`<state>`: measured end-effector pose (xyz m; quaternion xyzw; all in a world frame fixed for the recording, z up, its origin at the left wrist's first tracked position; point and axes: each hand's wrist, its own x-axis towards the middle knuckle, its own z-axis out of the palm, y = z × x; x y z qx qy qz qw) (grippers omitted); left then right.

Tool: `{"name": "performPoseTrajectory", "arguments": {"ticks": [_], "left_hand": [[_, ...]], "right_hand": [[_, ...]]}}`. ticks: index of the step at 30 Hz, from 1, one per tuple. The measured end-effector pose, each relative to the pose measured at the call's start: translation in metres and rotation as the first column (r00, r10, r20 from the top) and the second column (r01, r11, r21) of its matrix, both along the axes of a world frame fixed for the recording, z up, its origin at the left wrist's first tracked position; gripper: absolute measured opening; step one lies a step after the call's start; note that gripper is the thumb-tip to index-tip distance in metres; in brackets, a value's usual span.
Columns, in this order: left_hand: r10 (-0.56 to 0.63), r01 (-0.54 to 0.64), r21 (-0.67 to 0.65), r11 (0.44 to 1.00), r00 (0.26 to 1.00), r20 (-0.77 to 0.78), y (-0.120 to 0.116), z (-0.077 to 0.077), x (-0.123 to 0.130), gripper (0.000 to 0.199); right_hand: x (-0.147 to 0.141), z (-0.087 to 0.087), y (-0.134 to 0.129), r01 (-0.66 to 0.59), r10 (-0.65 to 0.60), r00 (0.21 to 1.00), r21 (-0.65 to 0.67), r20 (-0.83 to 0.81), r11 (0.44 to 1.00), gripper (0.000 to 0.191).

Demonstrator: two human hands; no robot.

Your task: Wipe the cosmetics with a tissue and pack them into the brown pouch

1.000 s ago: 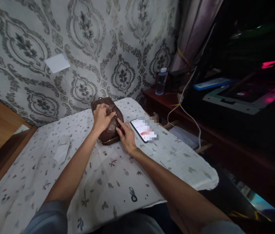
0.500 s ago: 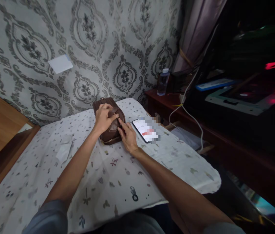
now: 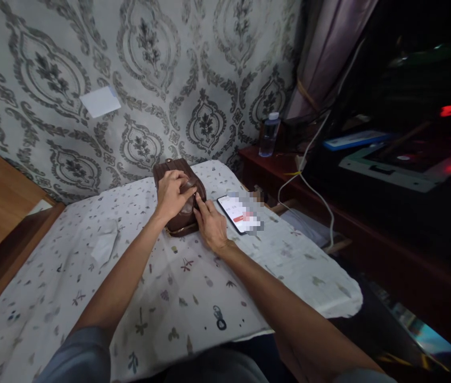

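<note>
A brown leather bag [image 3: 181, 221] with a gold-toned zipper along its near edge lies on the patterned white cloth. My left hand [image 3: 172, 196] rests on top of it, fingers bent and pinching a raised fold of the leather. At the bag's right side is my right hand [image 3: 211, 222], its thumb and index finger closed on the bag's edge close to the left fingertips. Whatever small part sits between the right fingertips is hidden. Just right of that hand, a phone [image 3: 233, 210] lies with its screen lit, partly blurred out.
A crumpled white paper [image 3: 105, 242] lies left on the cloth-covered table [image 3: 209, 287]. A clear bottle [image 3: 269, 135] stands on the dark red desk [image 3: 249, 154], where a white cable [image 3: 321, 197] hangs down. Patterned wall behind; wooden panel [image 3: 1, 202] at left.
Both hands stay at the same spot on the bag, with only slight finger movement. The whole view has shifted very slightly.
</note>
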<state>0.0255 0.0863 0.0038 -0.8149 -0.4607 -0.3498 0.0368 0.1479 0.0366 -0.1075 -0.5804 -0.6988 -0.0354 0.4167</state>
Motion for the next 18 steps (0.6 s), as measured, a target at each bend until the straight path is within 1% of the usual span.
{"name": "performPoseTrajectory", "arguments": {"ticks": [2,4,6,8,12,18], "left_hand": [[0.001,-0.001,0.000,1.000,1.000,0.005,0.0004,-0.0009,-0.0008,0.005],[0.002,-0.002,0.002,1.000,1.000,0.018,0.0001,-0.0012,-0.0017,0.006],[0.002,-0.002,0.005,1.000,1.000,0.029,-0.0006,-0.0011,-0.0022,0.007],[0.002,-0.003,0.002,1.000,0.999,0.036,-0.0011,-0.0007,-0.0023,0.007],[0.010,-0.009,-0.012,1.000,0.999,0.044,-0.0014,-0.0006,-0.0010,0.006],[0.017,-0.018,0.007,1.000,0.999,0.045,-0.0014,-0.0031,0.0003,0.004]], "right_hand": [[0.0007,-0.0014,0.0005,-0.007,0.007,1.000,0.042,-0.004,0.999,0.045],[0.0024,-0.0022,0.0007,-0.016,0.018,1.000,0.133,-0.012,0.991,0.042],[0.0044,-0.0017,0.0006,-0.026,0.028,1.000,0.239,-0.007,0.971,0.039],[0.0058,-0.0006,0.0004,-0.043,0.044,0.999,0.302,0.004,0.952,0.038],[0.0044,-0.0007,0.0013,-0.068,0.068,0.998,0.307,0.012,0.949,0.038],[0.0005,-0.0025,0.0034,-0.055,0.050,0.998,0.292,0.026,0.955,0.038]]}}
